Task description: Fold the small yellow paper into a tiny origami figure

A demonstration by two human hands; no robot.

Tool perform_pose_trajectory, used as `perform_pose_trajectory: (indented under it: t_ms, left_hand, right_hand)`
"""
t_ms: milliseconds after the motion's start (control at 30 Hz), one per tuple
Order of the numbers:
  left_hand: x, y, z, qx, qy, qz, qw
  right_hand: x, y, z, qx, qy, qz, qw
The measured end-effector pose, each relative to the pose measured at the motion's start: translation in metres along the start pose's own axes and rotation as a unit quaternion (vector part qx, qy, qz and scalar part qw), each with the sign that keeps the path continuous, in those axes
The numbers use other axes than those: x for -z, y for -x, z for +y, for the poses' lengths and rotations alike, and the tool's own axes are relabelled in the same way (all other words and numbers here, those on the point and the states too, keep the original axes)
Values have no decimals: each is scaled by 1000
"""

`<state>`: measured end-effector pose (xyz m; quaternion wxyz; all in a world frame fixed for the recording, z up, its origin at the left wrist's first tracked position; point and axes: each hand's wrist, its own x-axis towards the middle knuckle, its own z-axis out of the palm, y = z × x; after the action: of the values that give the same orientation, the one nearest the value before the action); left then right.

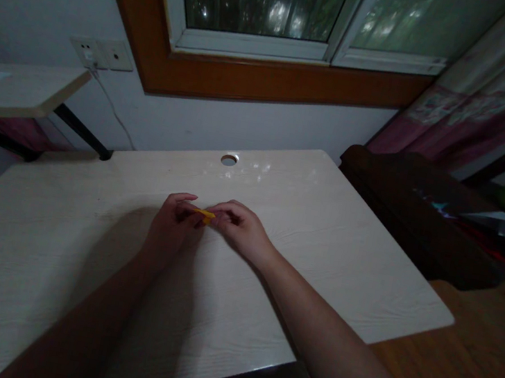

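Note:
Between my two hands is a small yellow-orange folded piece [206,214], looking like folded paper, just above the pale desk [319,253]. My left hand [174,217] grips its left end between thumb and fingers. On the other end, the thumb and fingertips of my right hand [239,224] pinch it from the right. Fingers cover much of the piece, so its full shape is hidden.
A round cable hole [229,160] lies near the desk's back edge. At the left stands a raised shelf [21,86] on black legs. A cable [114,109] hangs from the wall sockets [102,53]. Dark brown furniture [387,200] stands right of the desk, below a curtain [446,112].

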<state>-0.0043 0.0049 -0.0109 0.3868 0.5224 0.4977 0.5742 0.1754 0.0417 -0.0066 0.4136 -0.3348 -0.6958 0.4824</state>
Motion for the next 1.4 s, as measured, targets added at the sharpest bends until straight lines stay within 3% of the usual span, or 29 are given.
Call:
perform_pose_trajectory:
  t_ms: [233,467,633,1033,1400]
  left_hand:
    - [-2,3,0,32,5,-36,999]
    - [-1,4,0,52,55,-56,996]
    - [0,8,7,40,59,-79,994]
    - [1,4,-1,-21,-122,-69,990]
    - [2,3,-1,-42,-155,-61,985]
  right_hand:
    - [-1,-1,2,-12,-8,33,999]
    - [-1,-1,6,11,-6,29,1000]
    - [0,0,6,24,25,34,999]
    - [1,3,-2,62,75,33,995]
    - [3,3,-5,100,128,37,986]
